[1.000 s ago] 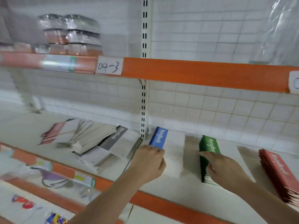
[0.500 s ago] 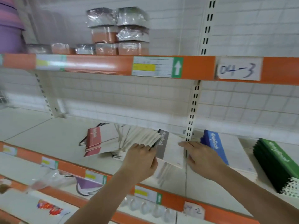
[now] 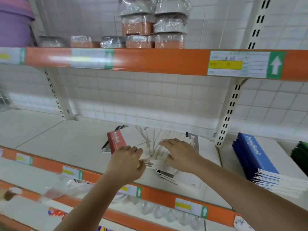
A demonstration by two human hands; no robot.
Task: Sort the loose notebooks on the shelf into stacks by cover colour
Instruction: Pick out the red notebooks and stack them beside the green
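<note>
I see both hands on one loose notebook pile (image 3: 155, 147). My left hand (image 3: 127, 161) pinches its near edge; my right hand (image 3: 180, 152) lies flat on top. One blue stack (image 3: 255, 157) sits right.

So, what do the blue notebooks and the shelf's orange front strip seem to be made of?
Blue notebooks: likely paper with smooth card covers; thin white page edges show. Orange front strip: glossy, probably plastic or painted metal; it reflects light.

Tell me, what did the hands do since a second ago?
Both hands left the blue stack and the green stack and moved left to the loose pile. The left hand now grips its near edge; the right hand rests flat on top. The sorted stacks stayed put.
</note>
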